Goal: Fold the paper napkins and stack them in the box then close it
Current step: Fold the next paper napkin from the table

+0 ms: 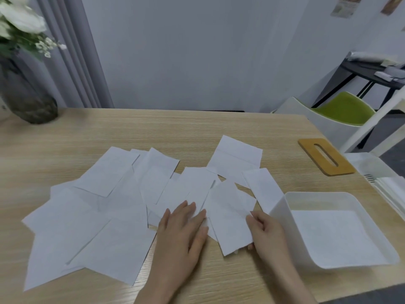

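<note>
Since the napkin (230,218) is thin, limp and tears easily, we pinch its right edge with our right hand (266,234), probably thumb on top, beside the open box (282,207), while our left hand (183,229) presses flat, fingers straight, on the table (197,128).

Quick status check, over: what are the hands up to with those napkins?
Left hand flat on the white paper napkins. Right hand pinching one napkin. White plastic box open, wooden slotted lid off. Nothing in the way.
</note>
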`<state>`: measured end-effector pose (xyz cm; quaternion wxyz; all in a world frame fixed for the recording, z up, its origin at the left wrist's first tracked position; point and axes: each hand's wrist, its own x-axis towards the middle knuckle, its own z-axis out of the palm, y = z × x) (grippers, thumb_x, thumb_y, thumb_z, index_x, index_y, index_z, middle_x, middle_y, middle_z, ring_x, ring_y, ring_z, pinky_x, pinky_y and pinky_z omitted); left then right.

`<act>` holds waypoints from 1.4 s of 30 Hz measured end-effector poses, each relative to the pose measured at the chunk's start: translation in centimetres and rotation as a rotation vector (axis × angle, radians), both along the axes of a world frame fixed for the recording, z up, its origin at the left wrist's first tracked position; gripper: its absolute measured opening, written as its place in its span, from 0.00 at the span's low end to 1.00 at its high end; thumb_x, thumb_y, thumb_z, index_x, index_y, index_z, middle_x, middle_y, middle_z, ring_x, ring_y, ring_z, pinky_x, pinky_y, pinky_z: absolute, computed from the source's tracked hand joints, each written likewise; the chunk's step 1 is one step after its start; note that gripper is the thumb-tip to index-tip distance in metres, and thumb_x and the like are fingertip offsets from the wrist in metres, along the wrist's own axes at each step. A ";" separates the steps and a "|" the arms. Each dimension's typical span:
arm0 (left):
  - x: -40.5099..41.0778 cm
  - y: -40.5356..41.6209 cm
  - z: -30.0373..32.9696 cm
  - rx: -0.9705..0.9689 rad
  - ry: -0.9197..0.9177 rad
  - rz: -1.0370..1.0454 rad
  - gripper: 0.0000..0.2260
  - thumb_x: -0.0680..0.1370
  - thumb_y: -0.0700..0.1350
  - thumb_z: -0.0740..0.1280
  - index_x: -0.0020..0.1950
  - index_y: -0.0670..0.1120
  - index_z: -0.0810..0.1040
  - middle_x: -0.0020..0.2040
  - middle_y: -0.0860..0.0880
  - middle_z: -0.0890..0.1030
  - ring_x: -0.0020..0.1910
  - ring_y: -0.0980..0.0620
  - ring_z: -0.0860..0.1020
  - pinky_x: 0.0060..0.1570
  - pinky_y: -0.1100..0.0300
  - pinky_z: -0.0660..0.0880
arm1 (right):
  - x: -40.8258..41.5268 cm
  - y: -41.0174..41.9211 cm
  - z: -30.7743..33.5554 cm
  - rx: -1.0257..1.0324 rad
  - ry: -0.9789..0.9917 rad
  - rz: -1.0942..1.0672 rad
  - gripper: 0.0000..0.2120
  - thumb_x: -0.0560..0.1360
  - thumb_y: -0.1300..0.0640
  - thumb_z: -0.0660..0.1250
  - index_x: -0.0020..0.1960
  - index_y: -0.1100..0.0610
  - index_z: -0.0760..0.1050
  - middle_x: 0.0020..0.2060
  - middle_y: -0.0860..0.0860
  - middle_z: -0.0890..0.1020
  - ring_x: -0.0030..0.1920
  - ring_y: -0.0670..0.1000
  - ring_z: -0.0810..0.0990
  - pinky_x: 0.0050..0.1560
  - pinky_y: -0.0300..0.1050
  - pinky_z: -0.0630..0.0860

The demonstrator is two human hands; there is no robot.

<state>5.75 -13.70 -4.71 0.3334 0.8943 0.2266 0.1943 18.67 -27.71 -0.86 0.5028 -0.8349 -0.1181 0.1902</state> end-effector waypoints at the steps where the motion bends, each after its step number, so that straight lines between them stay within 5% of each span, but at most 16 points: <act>1: 0.0 -0.3 0.2 -0.084 -0.076 0.056 0.15 0.81 0.55 0.60 0.66 0.56 0.78 0.69 0.61 0.72 0.71 0.62 0.65 0.72 0.53 0.62 | -0.4 -0.2 0.0 0.053 0.055 -0.031 0.11 0.79 0.63 0.60 0.40 0.57 0.77 0.22 0.44 0.75 0.23 0.43 0.70 0.24 0.32 0.67; 5: 0.4 -1.5 1.4 -0.553 -0.193 0.187 0.12 0.78 0.46 0.68 0.58 0.62 0.77 0.57 0.62 0.79 0.55 0.64 0.77 0.57 0.59 0.75 | -1.6 -0.3 -0.2 0.230 0.240 -0.118 0.10 0.80 0.63 0.58 0.50 0.57 0.78 0.29 0.53 0.81 0.23 0.46 0.70 0.22 0.35 0.66; 9: 0.9 -1.6 2.2 -0.953 -0.127 0.256 0.16 0.77 0.46 0.70 0.64 0.54 0.76 0.51 0.58 0.84 0.52 0.61 0.81 0.62 0.51 0.76 | -2.7 0.1 0.0 0.321 0.313 -0.090 0.09 0.81 0.63 0.58 0.52 0.57 0.77 0.32 0.55 0.81 0.23 0.47 0.70 0.22 0.37 0.63; 14: 1.1 -1.1 2.7 -1.215 -0.119 0.224 0.25 0.76 0.43 0.71 0.72 0.46 0.71 0.50 0.60 0.85 0.50 0.63 0.82 0.44 0.70 0.76 | -3.9 0.8 0.8 0.334 0.303 -0.021 0.08 0.80 0.64 0.59 0.52 0.58 0.77 0.30 0.52 0.81 0.22 0.46 0.71 0.22 0.37 0.66; 28: 0.9 -0.9 2.9 -1.146 -0.285 0.314 0.26 0.76 0.39 0.71 0.72 0.53 0.69 0.56 0.53 0.85 0.54 0.53 0.83 0.58 0.50 0.78 | -4.5 1.1 1.6 0.214 0.244 0.189 0.09 0.80 0.64 0.59 0.54 0.56 0.77 0.31 0.49 0.83 0.22 0.47 0.74 0.25 0.35 0.67; 33: 0.7 -0.8 2.8 -0.982 -0.314 0.374 0.28 0.77 0.38 0.70 0.69 0.62 0.66 0.51 0.55 0.86 0.50 0.57 0.84 0.52 0.55 0.78 | -4.7 1.3 1.3 0.228 0.252 0.243 0.08 0.79 0.64 0.61 0.52 0.57 0.77 0.34 0.49 0.84 0.23 0.49 0.75 0.26 0.33 0.69; 37: 0.5 -0.2 2.2 -0.997 -0.301 0.420 0.28 0.77 0.35 0.68 0.74 0.53 0.68 0.54 0.52 0.85 0.50 0.57 0.84 0.46 0.61 0.77 | -4.0 1.1 0.4 0.193 0.228 0.167 0.08 0.77 0.64 0.65 0.53 0.56 0.78 0.29 0.48 0.80 0.27 0.48 0.76 0.32 0.36 0.73; 42: 0.1 0.6 1.5 -1.088 -0.250 0.444 0.19 0.76 0.33 0.67 0.65 0.48 0.78 0.48 0.56 0.86 0.50 0.56 0.84 0.53 0.55 0.78 | -2.2 -0.1 -0.7 -0.059 -0.061 0.011 0.18 0.74 0.58 0.69 0.61 0.48 0.71 0.50 0.48 0.76 0.34 0.38 0.75 0.41 0.37 0.69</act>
